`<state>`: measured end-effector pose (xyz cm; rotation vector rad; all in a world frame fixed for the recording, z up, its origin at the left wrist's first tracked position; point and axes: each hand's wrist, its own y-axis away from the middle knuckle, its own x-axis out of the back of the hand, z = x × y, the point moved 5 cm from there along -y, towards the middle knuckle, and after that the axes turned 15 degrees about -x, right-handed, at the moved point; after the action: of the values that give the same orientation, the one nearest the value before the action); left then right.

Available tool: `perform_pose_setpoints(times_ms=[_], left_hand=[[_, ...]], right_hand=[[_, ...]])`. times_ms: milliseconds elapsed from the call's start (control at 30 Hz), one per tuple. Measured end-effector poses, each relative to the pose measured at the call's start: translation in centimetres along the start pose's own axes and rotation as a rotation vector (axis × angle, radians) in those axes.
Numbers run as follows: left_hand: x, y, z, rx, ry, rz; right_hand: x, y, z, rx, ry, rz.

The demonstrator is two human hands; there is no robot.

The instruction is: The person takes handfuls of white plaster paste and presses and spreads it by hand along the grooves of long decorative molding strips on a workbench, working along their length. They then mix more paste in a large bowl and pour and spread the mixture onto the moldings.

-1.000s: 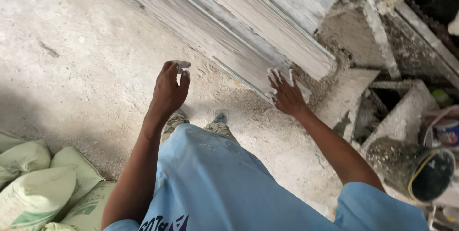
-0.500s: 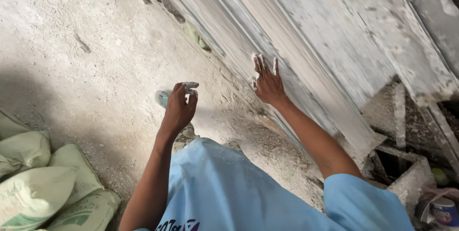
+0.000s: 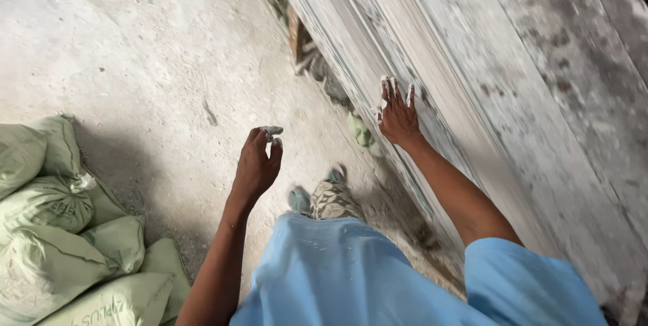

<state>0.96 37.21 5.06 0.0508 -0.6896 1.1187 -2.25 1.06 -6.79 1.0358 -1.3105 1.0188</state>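
1. On the right side of the room, a long whitewashed moulded slab [image 3: 472, 96] leans at a slant, its ridged face streaked grey and white; both of its ends run out of view.
2. The right hand [image 3: 398, 118] lies flat on that ridged face, fingers [image 3: 393, 90] spread and pressed to the surface, tips caked in white paste. It grips nothing; it is simply laid open against the slab.
3. The left hand [image 3: 258, 164] hangs over the bare concrete floor [image 3: 135, 42], well apart from the slab. Thumb and forefinger are pinched together on a small grey-white lump of paste [image 3: 272, 130]; the other fingers curl loosely. Whether the lump is plaster or putty is hard to say.
4. Below the hands, the person's light blue shirt [image 3: 351, 279] fills the lower part of the view and hides most of the legs. Only a patterned trouser knee [image 3: 332, 199] and two teal sandal tips [image 3: 298, 198] peek out.
5. At the slab's foot, a dark gap holds rubble and a green scrap [image 3: 361, 130], too blurred to identify.
6. Against the left edge, green woven sacks [image 3: 61, 231] lie stacked, cut off by the frame.
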Motion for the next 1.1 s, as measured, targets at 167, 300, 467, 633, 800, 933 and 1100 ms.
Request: perform_pose_setpoints(times_ms=[167, 300, 467, 633, 800, 933, 1100], left_hand=[[2.4, -6.2, -7.5, 0.090, 0.008, 0.025], [3.9, -13.5, -14.9, 0.133, 0.013, 0.029], [8.6, -26.3, -19.9, 0.074, -0.063, 0.096], [14.5, -36.5, -22.9, 0.066, -0.085, 0.207], [16.8, -44.9, -30.5, 0.171, -0.010, 0.155], [17.8, -52.1, -39.9, 0.156, -0.048, 0.083], [21.5, -65.0, -49.5, -0.049, -0.068, 0.091]], right_hand=[[0.3, -14.0, -6.5, 0.005, 0.191, -0.091], [1.6, -26.5, -12.2, 0.021, -0.047, -0.002], [3.3, -41.5, -19.1, 0.048, 0.042, -0.037], [4.5, -53.3, -24.9, 0.057, -0.047, -0.017], [4.2, -65.5, -29.8, 0.082, -0.015, -0.004], [4.2, -76.9, -34.9, 0.096, -0.046, 0.075], [4.8, -92.9, -41.6, 0.033, 0.016, -0.070]])
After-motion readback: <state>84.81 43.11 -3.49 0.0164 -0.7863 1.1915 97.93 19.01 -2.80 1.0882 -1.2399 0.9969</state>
